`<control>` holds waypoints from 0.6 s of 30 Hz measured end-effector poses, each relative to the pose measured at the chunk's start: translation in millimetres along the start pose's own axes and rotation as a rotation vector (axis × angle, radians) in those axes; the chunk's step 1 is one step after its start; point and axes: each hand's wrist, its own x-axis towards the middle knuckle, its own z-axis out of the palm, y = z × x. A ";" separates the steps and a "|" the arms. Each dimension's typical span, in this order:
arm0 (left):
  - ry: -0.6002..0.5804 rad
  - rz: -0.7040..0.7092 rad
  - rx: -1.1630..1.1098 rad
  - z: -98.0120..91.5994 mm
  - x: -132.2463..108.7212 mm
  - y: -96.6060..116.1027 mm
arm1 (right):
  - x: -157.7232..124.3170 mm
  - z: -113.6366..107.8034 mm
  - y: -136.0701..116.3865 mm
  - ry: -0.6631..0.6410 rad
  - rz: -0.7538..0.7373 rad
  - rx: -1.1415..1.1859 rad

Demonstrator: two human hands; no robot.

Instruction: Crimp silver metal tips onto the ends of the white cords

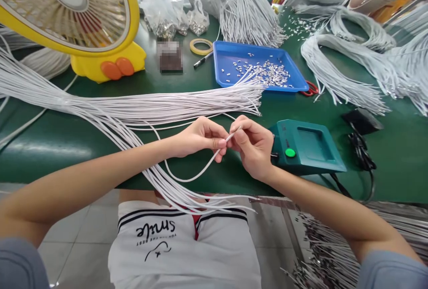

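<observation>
We pinch a single white cord (pixel 203 171) between both hands just above the near edge of the green counter (pixel 67 142). The grip of our left hand (pixel 200 139) is pressed together on the cord, thumb against fingertips, and the grip of our right hand (pixel 252 146) is closed on the cord's end, which pokes up between the fingers. The two grips almost touch. Below them the cord hangs in a loose loop toward our lap and runs back to the left. Just beyond the grips lies a thick bundle of white cords (pixel 150 106). It fans across the counter from far left, its ends stopping just past the right grip, while some strands spill over the counter's edge below the left grip. Just beside the right grip, on its outer side, sits a teal device (pixel 310 146) with a round green button (pixel 290 152). The right hand's knuckles are close against it, though we cannot tell whether they touch. Farther beyond the grips stands a blue tray (pixel 227 57) holding small metal tips (pixel 267 72). A roll of tape (pixel 201 46) and a pen (pixel 203 60) lie just left of the tray. Well beyond the left grip stands a yellow fan (pixel 83 17). To the right of the device lies a black adapter (pixel 361 120) with its cable.
</observation>
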 end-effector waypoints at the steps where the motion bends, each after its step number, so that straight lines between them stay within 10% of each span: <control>1: -0.022 -0.013 -0.007 -0.6 0.1 0.4 | 1.6 -0.7 -1.7 0.024 -0.033 0.012; 6: -0.033 -0.016 -0.048 -1.8 0.5 -0.5 | 7.2 -1.9 -3.1 0.234 -0.089 0.051; 12: -0.023 -0.057 -0.078 -2.0 -0.3 -0.6 | -0.7 0.8 3.7 -0.054 0.127 0.002; 18: 0.051 -0.020 -0.028 2.6 -0.4 -1.5 | 2.9 -1.5 1.9 -0.057 0.082 -0.005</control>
